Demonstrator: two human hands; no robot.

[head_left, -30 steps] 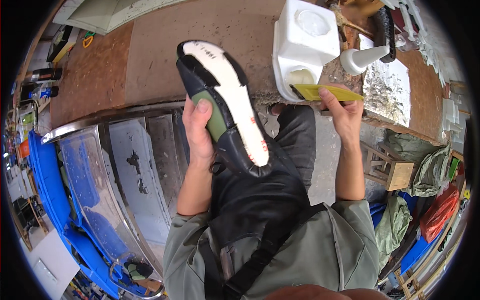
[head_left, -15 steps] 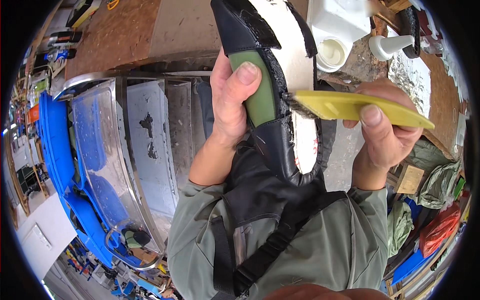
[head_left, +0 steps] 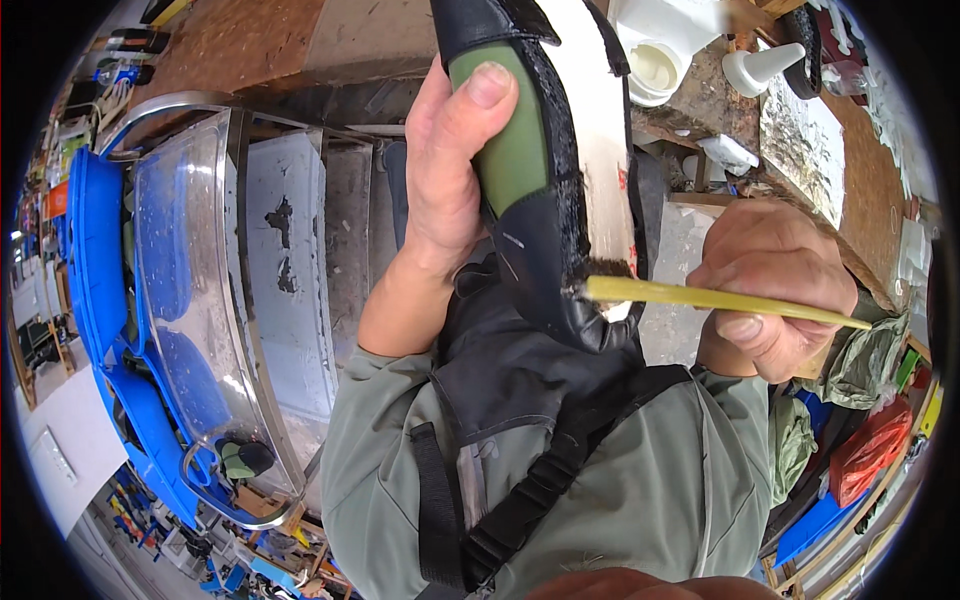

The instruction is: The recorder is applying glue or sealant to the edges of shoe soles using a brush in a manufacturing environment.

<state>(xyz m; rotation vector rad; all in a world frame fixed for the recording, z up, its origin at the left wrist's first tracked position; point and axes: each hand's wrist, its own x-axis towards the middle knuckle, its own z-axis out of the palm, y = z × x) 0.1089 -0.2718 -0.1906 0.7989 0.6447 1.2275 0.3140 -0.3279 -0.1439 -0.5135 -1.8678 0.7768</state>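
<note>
A black and green shoe upper [head_left: 520,130], drawn over a last, is held sole side up in front of me. Its white insole [head_left: 597,150] shows along the middle, edged by the turned-in dark margin. My left hand [head_left: 455,160] grips it round the green side, thumb on top. In my right hand [head_left: 775,285] is a yellow-handled brush [head_left: 700,296], pinched between thumb and fingers. The brush's dark bristles touch the insole and margin at the toe, the end closest to me. Most of my right fingers curl out of sight behind the handle.
At the upper right stand a white plastic container [head_left: 655,70] with a round opening and a white nozzle cap [head_left: 762,68] on the workbench [head_left: 862,190]. A metal-framed rack [head_left: 235,250] and blue bins [head_left: 95,260] are at left. Bags [head_left: 870,450] hang at lower right.
My right hand has brought the brush from the middle of the shoe down to the toe, turning the handle edge-on. The shoe has shifted slightly upward with my left hand.
</note>
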